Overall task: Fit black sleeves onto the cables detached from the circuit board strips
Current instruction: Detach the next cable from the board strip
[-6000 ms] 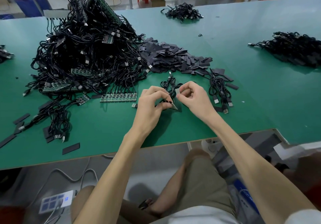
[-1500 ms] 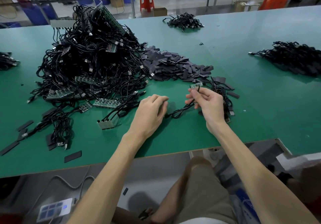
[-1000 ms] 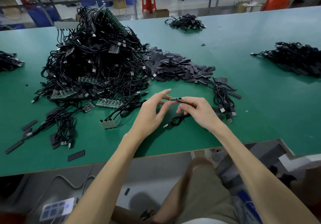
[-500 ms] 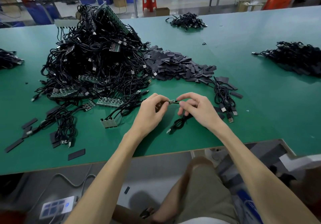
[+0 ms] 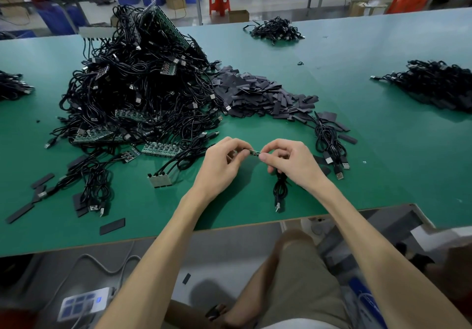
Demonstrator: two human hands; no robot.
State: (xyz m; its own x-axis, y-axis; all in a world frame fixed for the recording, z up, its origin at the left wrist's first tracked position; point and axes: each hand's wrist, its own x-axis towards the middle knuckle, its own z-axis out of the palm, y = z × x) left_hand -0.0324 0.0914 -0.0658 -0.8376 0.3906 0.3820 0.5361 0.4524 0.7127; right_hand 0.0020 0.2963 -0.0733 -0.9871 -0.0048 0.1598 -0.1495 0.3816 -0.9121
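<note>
Fitting step, seemingly: left hand [image 5: 221, 166] and right hand [image 5: 293, 165] pinching opposite ends of board tip [image 5: 255, 153] on 1 cable [image 5: 279, 190], over near table [image 5: 383, 165] edge. Sleeve in left fingers: cannot tell. Next: align, slide sleeve on; sleeve pile [image 5: 260, 96] far right.

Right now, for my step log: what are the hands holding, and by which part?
A small circuit board piece: the left hand pinches its left end, the right hand its right end. Its cable hangs below the right hand.
</note>
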